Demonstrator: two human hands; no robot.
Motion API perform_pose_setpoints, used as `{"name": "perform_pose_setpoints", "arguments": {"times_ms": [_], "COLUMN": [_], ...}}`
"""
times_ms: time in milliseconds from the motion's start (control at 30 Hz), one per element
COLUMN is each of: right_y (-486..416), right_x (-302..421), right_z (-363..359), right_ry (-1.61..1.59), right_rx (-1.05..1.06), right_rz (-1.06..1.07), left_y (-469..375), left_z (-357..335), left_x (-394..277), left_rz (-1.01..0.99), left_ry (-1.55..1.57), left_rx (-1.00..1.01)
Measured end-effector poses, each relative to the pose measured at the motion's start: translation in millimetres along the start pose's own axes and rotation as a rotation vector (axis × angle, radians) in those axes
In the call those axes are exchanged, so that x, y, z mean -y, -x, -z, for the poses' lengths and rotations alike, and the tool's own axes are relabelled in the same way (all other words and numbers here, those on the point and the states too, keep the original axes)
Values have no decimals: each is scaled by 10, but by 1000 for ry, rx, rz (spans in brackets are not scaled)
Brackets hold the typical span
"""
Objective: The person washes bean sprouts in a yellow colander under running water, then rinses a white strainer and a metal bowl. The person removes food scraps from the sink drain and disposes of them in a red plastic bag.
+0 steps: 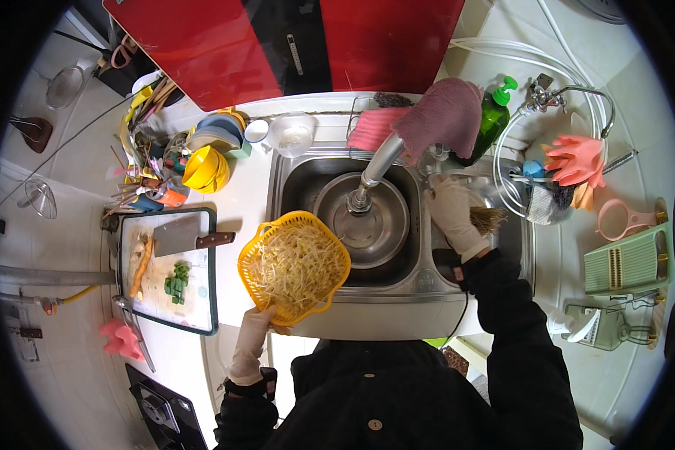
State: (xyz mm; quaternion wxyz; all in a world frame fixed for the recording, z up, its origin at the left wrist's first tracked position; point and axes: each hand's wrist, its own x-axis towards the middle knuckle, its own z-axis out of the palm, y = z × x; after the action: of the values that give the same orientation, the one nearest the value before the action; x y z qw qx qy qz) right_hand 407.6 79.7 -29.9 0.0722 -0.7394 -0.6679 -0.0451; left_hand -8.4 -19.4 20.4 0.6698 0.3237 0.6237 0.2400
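Observation:
My gloved left hand (253, 343) grips the near rim of a yellow plastic colander (246, 275), which is full of bean sprouts (298, 267) and stands over the sink's left edge. In the left basin lies a stainless steel bowl (394, 247) under the faucet (379, 163). My gloved right hand (453, 211) is over the smaller right basin, beside a bristled brush or whisk (486, 220). Its fingertips are partly hidden, so I cannot tell whether they hold something.
At left, a cutting board (197, 309) bears a cleaver (177, 235), cut green vegetables (177, 283) and a brown root-like piece (142, 267). Yellow bowls (205, 170) stand behind it. A green soap bottle (490, 121), a cloth over the faucet (444, 118) and white hoses (500, 146) surround the sink.

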Motion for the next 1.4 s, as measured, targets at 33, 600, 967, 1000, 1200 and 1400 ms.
{"name": "perform_pose_setpoints", "arguments": {"times_ms": [33, 600, 967, 1000, 1200, 1400], "right_y": [-36, 186, 44, 31, -103, -31], "right_x": [-77, 398, 653, 663, 469, 183], "right_z": [35, -329, -1443, -1419, -847, -648], "right_ry": [149, -365, -981, -1045, -1090, -970], "right_rx": [-110, 478, 961, 957, 978, 725], "right_rz": [46, -111, -715, -701, -453, -465], "left_y": [-14, -124, 128, 145, 201, 125], "left_z": [-26, -146, -8, -7, 4, -33], "left_x": [-13, -96, -62, -55, -15, 13], "left_rz": [8, 79, 71, 44, -2, -24], "left_ry": [1, -60, -22, -6, 4, 37], "left_rx": [-5, -11, -76, -70, -75, -35]}}
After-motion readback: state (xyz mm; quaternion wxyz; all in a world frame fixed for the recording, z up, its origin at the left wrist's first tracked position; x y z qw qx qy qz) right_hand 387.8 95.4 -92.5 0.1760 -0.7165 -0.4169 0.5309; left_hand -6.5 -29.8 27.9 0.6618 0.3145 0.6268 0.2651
